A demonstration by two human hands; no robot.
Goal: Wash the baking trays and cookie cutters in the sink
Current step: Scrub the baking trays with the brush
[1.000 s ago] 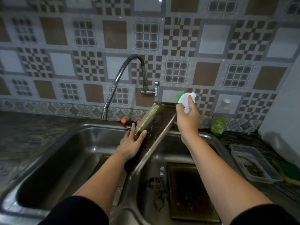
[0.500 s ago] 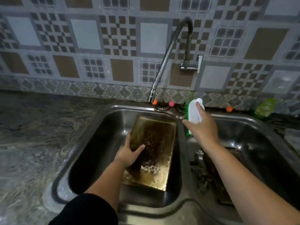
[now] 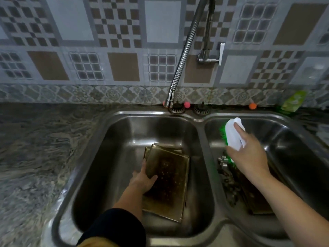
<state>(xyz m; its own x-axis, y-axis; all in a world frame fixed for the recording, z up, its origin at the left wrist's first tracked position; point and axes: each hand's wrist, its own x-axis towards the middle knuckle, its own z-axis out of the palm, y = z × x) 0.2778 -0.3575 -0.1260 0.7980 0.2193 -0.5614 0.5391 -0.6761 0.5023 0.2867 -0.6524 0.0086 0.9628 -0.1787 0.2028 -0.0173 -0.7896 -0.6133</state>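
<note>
A dark, stained baking tray (image 3: 169, 175) lies low in the left basin (image 3: 110, 157) on top of another tray (image 3: 163, 209). My left hand (image 3: 144, 179) grips its left edge, thumb on the inside. My right hand (image 3: 249, 155) holds a white scrub brush (image 3: 233, 134) with green bristles over the right basin (image 3: 288, 139). Another dark tray (image 3: 254, 198) lies in that basin under my right arm, with small metal cookie cutters (image 3: 223, 160) beside it, partly hidden.
The flexible faucet (image 3: 183, 56) hangs with its spout (image 3: 169, 101) above the back rim of the left basin. A green soap pouch (image 3: 293, 101) leans at the back right. Small pink and orange balls (image 3: 187, 104) sit behind the sink. Stone counter (image 3: 35, 148) stretches left.
My left hand has brought the tray from upright over the divider down into the left basin onto another tray. My right hand with the brush has moved over the right basin.
</note>
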